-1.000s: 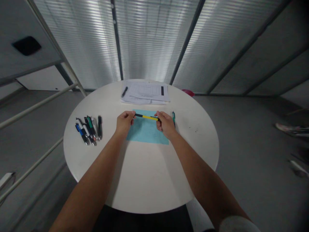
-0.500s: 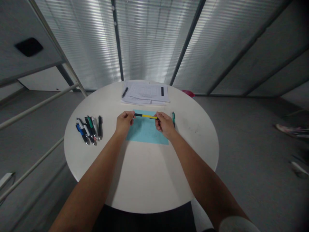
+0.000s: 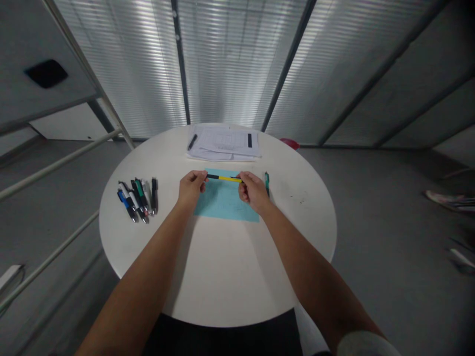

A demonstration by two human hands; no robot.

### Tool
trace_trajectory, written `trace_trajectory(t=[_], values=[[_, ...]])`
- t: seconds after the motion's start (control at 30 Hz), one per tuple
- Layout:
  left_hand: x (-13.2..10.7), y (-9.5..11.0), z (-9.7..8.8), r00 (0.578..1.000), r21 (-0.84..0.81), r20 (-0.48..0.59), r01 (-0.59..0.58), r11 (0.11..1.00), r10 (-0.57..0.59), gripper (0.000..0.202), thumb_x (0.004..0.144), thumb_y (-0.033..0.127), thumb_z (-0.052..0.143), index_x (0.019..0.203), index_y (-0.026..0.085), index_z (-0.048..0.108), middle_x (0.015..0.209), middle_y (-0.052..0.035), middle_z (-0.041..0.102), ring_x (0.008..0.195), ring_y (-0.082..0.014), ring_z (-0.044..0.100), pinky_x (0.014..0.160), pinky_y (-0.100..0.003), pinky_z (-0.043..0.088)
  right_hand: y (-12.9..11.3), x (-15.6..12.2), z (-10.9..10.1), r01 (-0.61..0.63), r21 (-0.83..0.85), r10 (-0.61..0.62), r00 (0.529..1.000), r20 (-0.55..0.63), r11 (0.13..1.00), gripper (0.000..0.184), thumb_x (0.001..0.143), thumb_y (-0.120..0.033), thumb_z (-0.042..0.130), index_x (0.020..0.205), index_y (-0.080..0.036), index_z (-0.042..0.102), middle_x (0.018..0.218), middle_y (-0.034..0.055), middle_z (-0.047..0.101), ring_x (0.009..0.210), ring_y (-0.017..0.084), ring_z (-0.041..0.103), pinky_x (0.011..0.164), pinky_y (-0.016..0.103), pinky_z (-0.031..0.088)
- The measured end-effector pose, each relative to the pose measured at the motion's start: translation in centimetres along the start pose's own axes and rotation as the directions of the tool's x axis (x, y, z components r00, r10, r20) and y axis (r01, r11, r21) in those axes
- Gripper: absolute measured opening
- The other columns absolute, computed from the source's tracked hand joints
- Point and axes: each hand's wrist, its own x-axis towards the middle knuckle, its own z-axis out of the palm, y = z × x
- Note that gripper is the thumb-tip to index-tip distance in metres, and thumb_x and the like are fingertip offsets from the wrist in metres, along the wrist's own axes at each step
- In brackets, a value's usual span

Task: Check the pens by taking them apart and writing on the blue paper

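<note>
Well, six pens (image 3: 136,200) lie bunched near the left edge of the tabletop (image 3: 222,267). The left hand (image 3: 192,189) and right hand (image 3: 253,192) pinch closed on the ends of one yellow-and-black pen (image 3: 224,178), its long axis running left to right over the far part of the blue sheet (image 3: 222,202); one green pen (image 3: 266,183) lies just right of the sheet.

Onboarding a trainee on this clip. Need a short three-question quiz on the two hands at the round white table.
1. True or false: the slim yellow-and-black pen is held by both the left hand and the right hand.
2. Multiple choice: what lies flat beneath that pen on the round white table? A) a light blue paper sheet B) a metal tray C) a red cloth
3. Fill in: the lone slim teal pen lies closest to the ___ hand.

Key: 1 true; 2 A; 3 right.
</note>
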Motion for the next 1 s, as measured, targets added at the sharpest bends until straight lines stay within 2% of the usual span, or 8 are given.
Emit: trace_trajectory(t=[0.2,0.33,0.43,0.53,0.7,0.77,0.9,1.0], values=[[0.12,-0.16,-0.09,1.000,0.002,-0.010,0.005,1.000,-0.005,0.031,0.070,0.042,0.074,0.068,0.016,0.058,0.062,0.0007,0.057,0.044,-0.0056,0.043,0.042,-0.021,0.035,0.14,0.20,-0.13,0.028,0.056,-0.028,1.000,-0.009,0.998,0.031,0.066,-0.033,0.074,0.089,-0.022,0.056,0.056,-0.0085,0.054,0.038,0.005,0.042,0.033,0.017,0.026],[0.01,-0.09,-0.16,1.000,-0.010,0.012,-0.004,1.000,0.004,0.029,0.072,0.042,0.072,0.071,0.016,0.059,0.063,0.0006,0.057,0.045,-0.0057,0.044,0.043,-0.020,0.035,0.14,0.17,0.14,-0.009,0.067,0.012,0.999,-0.036,0.998,0.033,0.068,-0.044,0.073,0.084,-0.021,0.056,0.057,-0.0068,0.053,0.041,0.006,0.046,0.034,0.017,0.027],[-0.11,0.05,-0.13,1.000,-0.018,0.016,-0.006,1.000,0.007,0.025,0.071,0.038,0.072,0.074,0.016,0.062,0.064,0.0006,0.058,0.046,-0.0057,0.044,0.043,-0.020,0.034,0.12,0.08,0.29,-0.058,0.039,0.060,0.997,-0.045,0.998,0.037,0.073,-0.055,0.066,0.084,-0.021,0.056,0.047,-0.0083,0.046,0.036,0.007,0.041,0.033,0.018,0.025],[-0.15,0.11,-0.11,1.000,-0.019,0.020,-0.002,1.000,0.002,0.023,0.071,0.037,0.072,0.076,0.015,0.064,0.065,0.0004,0.059,0.046,-0.0058,0.045,0.043,-0.020,0.033,0.07,0.05,0.22,-0.065,0.010,0.065,0.997,-0.032,0.998,0.034,0.072,-0.051,0.069,0.084,-0.022,0.055,0.042,-0.0106,0.040,0.033,0.007,0.036,0.033,0.018,0.023],[0.02,-0.01,-0.12,1.000,-0.016,0.006,0.011,1.000,-0.011,0.025,0.069,0.038,0.073,0.073,0.016,0.062,0.064,0.0005,0.059,0.044,-0.0055,0.044,0.042,-0.020,0.032,-0.18,0.12,-0.07,-0.027,0.043,0.028,0.999,-0.034,0.999,0.036,0.062,-0.033,0.075,0.089,-0.024,0.054,0.052,-0.0093,0.051,0.040,0.007,0.044,0.036,0.017,0.029],[0.05,-0.03,-0.12,1.000,-0.015,0.005,0.017,1.000,-0.017,0.025,0.069,0.038,0.073,0.072,0.016,0.061,0.063,0.0009,0.058,0.044,-0.0055,0.044,0.043,-0.021,0.033,-0.24,0.09,-0.06,-0.037,0.068,0.039,0.999,-0.030,0.997,0.035,0.062,-0.035,0.076,0.087,-0.023,0.054,0.055,-0.0087,0.052,0.041,0.006,0.045,0.036,0.017,0.029],[-0.10,0.11,-0.08,1.000,-0.012,0.024,0.006,1.000,-0.006,0.024,0.069,0.037,0.073,0.073,0.016,0.062,0.064,0.0007,0.058,0.045,-0.0057,0.045,0.043,-0.021,0.033,-0.12,-0.06,0.08,-0.082,0.077,0.081,0.997,0.009,0.994,0.035,0.072,-0.052,0.068,0.084,-0.022,0.053,0.047,-0.0093,0.045,0.033,0.006,0.036,0.032,0.018,0.023],[-0.24,0.26,-0.08,0.999,-0.014,0.031,0.007,1.000,-0.007,0.023,0.070,0.036,0.072,0.075,0.016,0.063,0.064,0.0005,0.059,0.045,-0.0058,0.045,0.043,-0.021,0.033,0.04,-0.07,0.07,-0.079,0.068,0.076,0.996,0.038,0.995,0.032,0.074,-0.049,0.067,0.086,-0.022,0.054,0.043,-0.0108,0.041,0.031,0.006,0.033,0.032,0.018,0.021]])
